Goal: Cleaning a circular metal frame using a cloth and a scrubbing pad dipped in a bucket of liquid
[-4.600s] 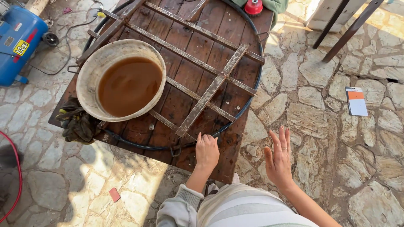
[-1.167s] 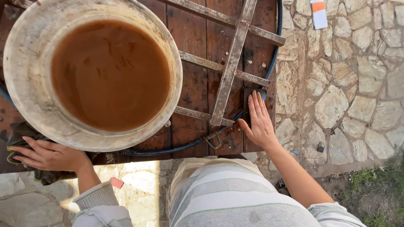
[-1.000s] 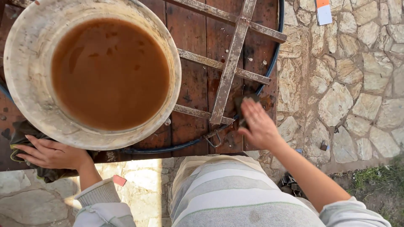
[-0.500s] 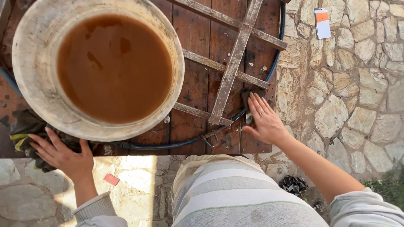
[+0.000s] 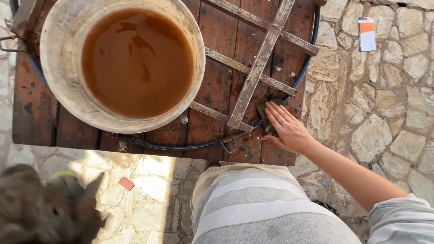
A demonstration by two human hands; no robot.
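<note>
The right hand [image 5: 289, 130] lies flat on the near right corner of a dark wooden surface [image 5: 217, 86], palm down on a small dark pad [image 5: 266, 113] that looks like a sanding sponge or scouring block. The fingers [image 5: 276, 113] are stretched out and close together, not curled round the pad but pressing it against the boards, which suits rubbing the wood rather than lifting anything. A ring shows on one finger.

The pad sits just beside the end of a rusty metal lattice [image 5: 257, 68] that crosses the boards, and next to a thin black hoop [image 5: 298, 81] that curves along the edge of the surface. A small hook or clip [image 5: 226, 145] hangs on that hoop near the front edge.

A wide, stained bucket [image 5: 58, 77] full of muddy brown water [image 5: 135, 63] stands on the left part of the surface, well apart from the right hand (probably set there to be within reach of both arms).

The left hand is not clearly in view. At the lower left corner a blurred dark shape [image 5: 49, 212], perhaps a glove or rag held close to the camera, hides whatever is there, so I cannot tell how those fingers stand.

Below lies a stone floor [image 5: 389, 90], with a small red scrap [image 5: 126, 183] and a white and orange card [image 5: 366, 34] on it.
</note>
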